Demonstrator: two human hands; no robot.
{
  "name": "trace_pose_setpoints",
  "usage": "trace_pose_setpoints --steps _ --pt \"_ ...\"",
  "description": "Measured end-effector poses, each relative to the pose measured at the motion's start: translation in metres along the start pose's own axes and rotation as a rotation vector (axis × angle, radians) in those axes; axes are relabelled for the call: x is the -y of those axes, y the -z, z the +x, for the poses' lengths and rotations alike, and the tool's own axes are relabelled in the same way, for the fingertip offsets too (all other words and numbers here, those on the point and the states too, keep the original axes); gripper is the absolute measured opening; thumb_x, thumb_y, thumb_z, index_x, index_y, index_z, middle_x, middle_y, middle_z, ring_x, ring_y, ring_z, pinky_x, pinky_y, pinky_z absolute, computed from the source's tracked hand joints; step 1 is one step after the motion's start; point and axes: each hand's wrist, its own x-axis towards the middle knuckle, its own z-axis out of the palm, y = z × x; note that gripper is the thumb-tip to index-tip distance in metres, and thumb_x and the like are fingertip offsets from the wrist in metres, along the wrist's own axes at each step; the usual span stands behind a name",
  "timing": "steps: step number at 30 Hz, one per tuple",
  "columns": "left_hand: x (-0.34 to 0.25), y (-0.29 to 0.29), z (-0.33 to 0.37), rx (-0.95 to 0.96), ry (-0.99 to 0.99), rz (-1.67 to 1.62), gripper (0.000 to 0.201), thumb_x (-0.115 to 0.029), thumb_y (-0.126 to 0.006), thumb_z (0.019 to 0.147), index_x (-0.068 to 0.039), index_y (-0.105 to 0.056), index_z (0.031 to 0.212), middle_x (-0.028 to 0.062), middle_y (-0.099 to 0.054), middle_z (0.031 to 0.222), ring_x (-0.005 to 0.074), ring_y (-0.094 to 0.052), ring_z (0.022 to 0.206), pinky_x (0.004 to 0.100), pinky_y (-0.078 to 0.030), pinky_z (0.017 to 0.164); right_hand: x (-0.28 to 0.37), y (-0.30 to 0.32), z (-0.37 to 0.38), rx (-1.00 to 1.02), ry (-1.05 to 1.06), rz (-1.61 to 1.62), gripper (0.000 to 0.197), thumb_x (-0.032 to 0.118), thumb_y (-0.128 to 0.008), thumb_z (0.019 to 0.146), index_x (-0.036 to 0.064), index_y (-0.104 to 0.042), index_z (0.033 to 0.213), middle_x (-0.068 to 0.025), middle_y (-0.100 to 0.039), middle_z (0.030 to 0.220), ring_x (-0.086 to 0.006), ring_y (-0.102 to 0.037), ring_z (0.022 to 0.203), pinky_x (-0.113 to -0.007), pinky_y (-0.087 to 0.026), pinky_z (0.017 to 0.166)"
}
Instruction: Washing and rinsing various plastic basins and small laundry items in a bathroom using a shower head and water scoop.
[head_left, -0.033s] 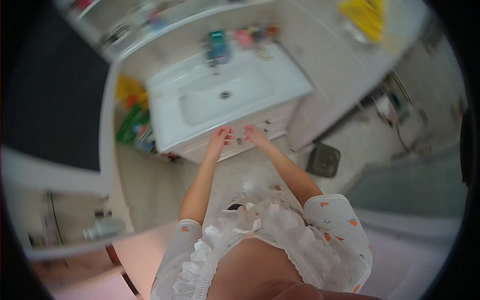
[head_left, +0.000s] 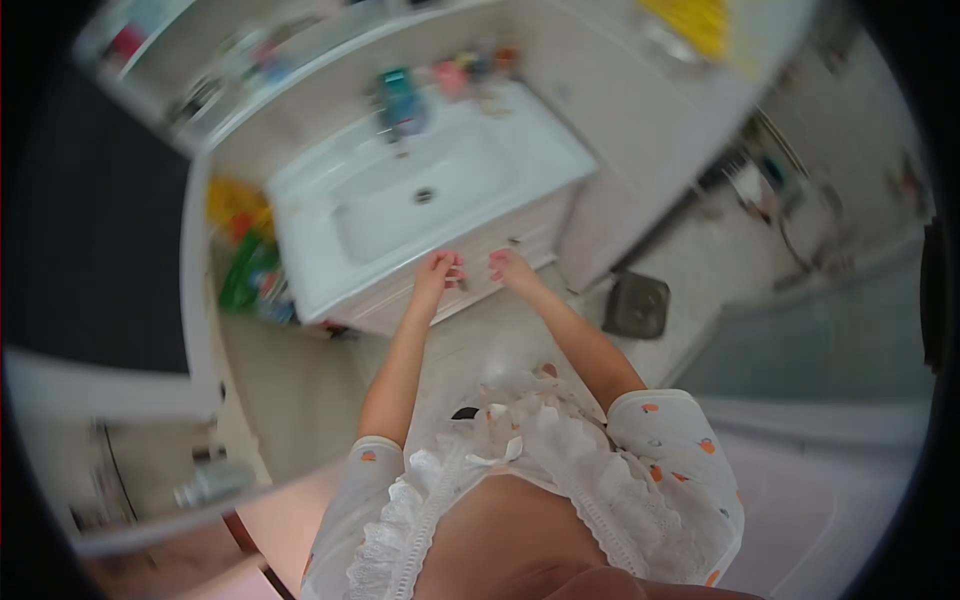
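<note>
My left hand [head_left: 438, 270] is held out in front of the white sink cabinet [head_left: 480, 263], just below the basin's front edge. Its fingers are loosely curled and apart, with nothing seen in them. A short gap away, my right hand [head_left: 511, 268] hovers at the same height, fingers half bent and also apart, nothing visible between them. Neither hand appears to touch the cabinet. Beyond them lies the white washbasin [head_left: 330, 270], with a drain [head_left: 424, 195] in its bowl and a tap [head_left: 390, 134] at the back. A teal bottle [head_left: 396, 88] stands beside the tap.
Small coloured items, including a pink one [head_left: 450, 78], line the basin's back right. Green and yellow packages [head_left: 250, 275] sit left of the cabinet. A grey-green bin [head_left: 637, 305] stands on the floor to the right. A dark-panelled door [head_left: 95, 240] fills the left side.
The view has turned slightly, so the basin and its surroundings sit further left in the picture. My hands keep nearly the same pose in front of me.
</note>
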Motion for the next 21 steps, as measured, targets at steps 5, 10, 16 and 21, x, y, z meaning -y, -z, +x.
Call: trace_pose_setpoints --steps 5,10,16,21 --pt "0.121 -0.067 0.121 0.347 -0.196 0.797 0.023 -0.024 -0.053 0.085 -0.003 -0.057 0.092 0.0074 -0.062 0.076 0.0152 -0.060 0.067 0.0279 -0.048 0.057 -0.065 0.177 -0.111 -0.637 -0.224 0.266 0.023 0.017 -0.052 0.083 0.0044 -0.053 0.103 -0.0062 -0.059 0.080 -0.0159 -0.057 0.062 -0.028 -0.046 0.054" --pt "0.167 -0.089 0.138 0.281 0.258 0.721 0.017 -0.017 -0.055 0.081 -0.002 -0.059 0.089 0.0082 -0.063 0.074 0.0169 -0.061 0.062 0.0302 -0.047 0.046 -0.116 0.275 -0.241 -1.029 -0.446 0.460 0.024 0.022 -0.054 0.082 0.0063 -0.055 0.100 -0.0053 -0.059 0.078 -0.0149 -0.058 0.063 -0.028 -0.044 0.054" --pt "0.154 -0.156 0.166 0.441 0.330 0.798 0.019 -0.019 -0.054 0.081 -0.004 -0.057 0.093 0.0072 -0.063 0.077 0.0150 -0.059 0.059 0.0292 -0.045 0.043 -0.144 0.327 -0.318 -1.301 -0.544 0.591 0.025 0.024 -0.053 0.082 0.0079 -0.054 0.101 -0.0058 -0.059 0.085 -0.0158 -0.059 0.064 -0.029 -0.044 0.054" --pt "0.172 -0.242 0.189 0.569 0.344 0.839 0.019 -0.019 -0.054 0.082 -0.005 -0.057 0.094 0.0054 -0.062 0.077 0.0142 -0.058 0.060 0.0278 -0.042 0.042 -0.123 0.354 -0.340 -1.524 -0.314 0.543 0.020 0.022 -0.052 0.083 0.0077 -0.057 0.097 -0.0034 -0.059 0.085 -0.0143 -0.059 0.065 -0.027 -0.045 0.054"
